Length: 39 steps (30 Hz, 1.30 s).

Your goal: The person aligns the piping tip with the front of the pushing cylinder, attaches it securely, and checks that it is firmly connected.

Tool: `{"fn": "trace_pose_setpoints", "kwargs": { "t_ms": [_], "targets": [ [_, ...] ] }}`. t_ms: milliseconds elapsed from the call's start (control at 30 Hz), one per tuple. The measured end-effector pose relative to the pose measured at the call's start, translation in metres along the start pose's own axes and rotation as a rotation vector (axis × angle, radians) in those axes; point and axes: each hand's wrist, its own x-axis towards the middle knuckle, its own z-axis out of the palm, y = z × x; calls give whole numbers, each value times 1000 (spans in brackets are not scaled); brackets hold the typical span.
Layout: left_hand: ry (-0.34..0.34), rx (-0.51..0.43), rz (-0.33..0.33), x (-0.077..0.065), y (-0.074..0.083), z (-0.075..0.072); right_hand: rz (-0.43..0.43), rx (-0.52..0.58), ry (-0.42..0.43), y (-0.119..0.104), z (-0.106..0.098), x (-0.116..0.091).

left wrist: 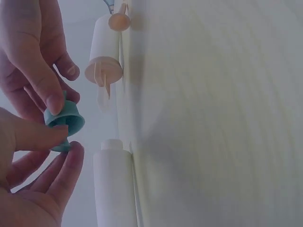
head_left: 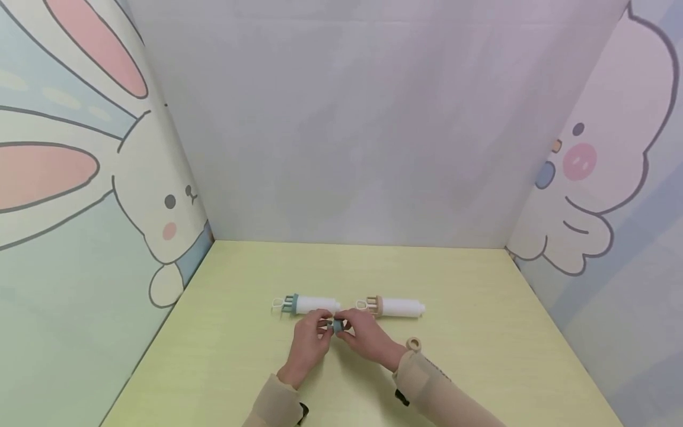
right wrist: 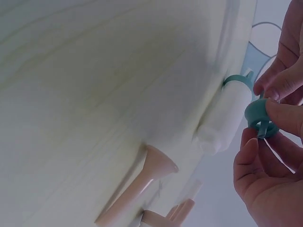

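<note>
In front of me both hands hold a small teal cup-shaped piece (head_left: 338,325) with a flared rim and a thin inner stem. My left hand (head_left: 312,337) pinches it between thumb and fingers from the left. From the other side my right hand (head_left: 368,335) grips it by thumb and fingertips. Fingers cover part of the piece (left wrist: 66,117). Just beyond the left hand lies a white syringe-like tube (head_left: 316,305) with a teal collar and loop handle. A matching tube (head_left: 401,307) with a peach collar lies beyond the right hand.
A peach funnel-shaped piece (right wrist: 158,163) with a long stem is near my right forearm; from above it looks like a ring (head_left: 413,344). The pale yellow tabletop (head_left: 245,273) meets a grey back panel (head_left: 347,130) and cartoon-printed side walls (head_left: 165,178).
</note>
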Motion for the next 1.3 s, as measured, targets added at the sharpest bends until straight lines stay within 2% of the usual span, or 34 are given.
{"fn": "trace_pose_setpoints", "kwargs": {
  "t_ms": [200, 433, 733, 900, 1100, 1300],
  "targets": [
    [62, -71, -76, -4, 1, 8, 42, 43, -6, 0, 3, -2],
    [108, -114, -103, -6, 2, 11, 41, 42, 19, 0, 6, -6],
    [103, -151, -178, -8, 4, 13, 71, 78, 18, 1, 9, -11],
    [84, -150, -166, -10, 3, 14, 72, 109, 27, 1, 10, -11],
    [68, -157, -148, -11, 1, 16, 87, 68, 40, 0, 9, -11],
    [67, -123, -145, -12, 1, 16, 92, 64, 29, -1, 7, -11]
  ]
}}
